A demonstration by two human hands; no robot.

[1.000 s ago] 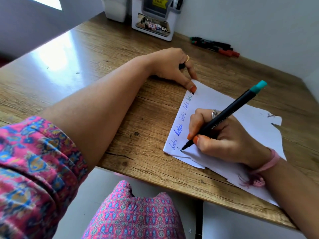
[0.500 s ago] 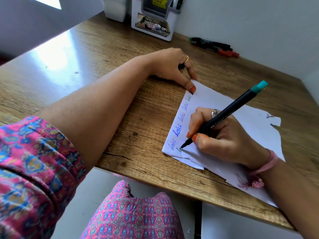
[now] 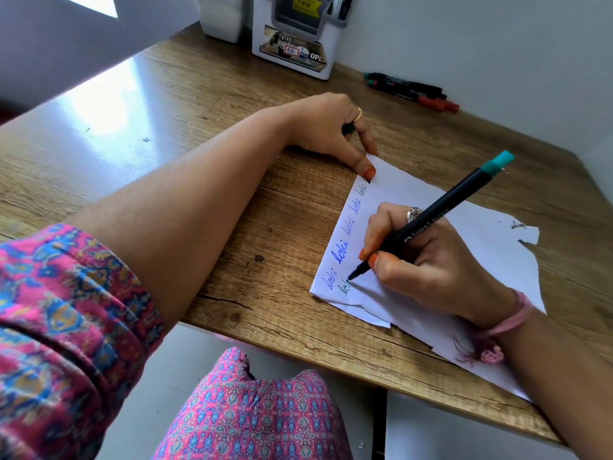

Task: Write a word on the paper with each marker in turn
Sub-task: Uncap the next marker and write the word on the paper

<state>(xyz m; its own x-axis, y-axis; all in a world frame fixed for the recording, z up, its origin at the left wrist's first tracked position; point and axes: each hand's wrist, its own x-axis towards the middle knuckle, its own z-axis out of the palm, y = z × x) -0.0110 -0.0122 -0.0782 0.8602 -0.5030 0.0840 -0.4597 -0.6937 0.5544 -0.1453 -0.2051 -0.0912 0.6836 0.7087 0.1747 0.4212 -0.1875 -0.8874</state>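
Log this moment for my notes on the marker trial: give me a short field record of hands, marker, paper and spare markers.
right hand: grips teal-capped marker, tip on the paper
left hand: fingertip presses the paper's far corner, a small dark object tucked in its fingers
paper: white sheet on wooden desk, a row of blue words along its left edge, a new word begun
spare markers: lying by the wall

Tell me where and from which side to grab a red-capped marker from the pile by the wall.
Pinch the red-capped marker mid-barrel, just left of its cap, coming from above on the side facing the person. It lies flat against other markers close to the wall, so the far side looks cramped.
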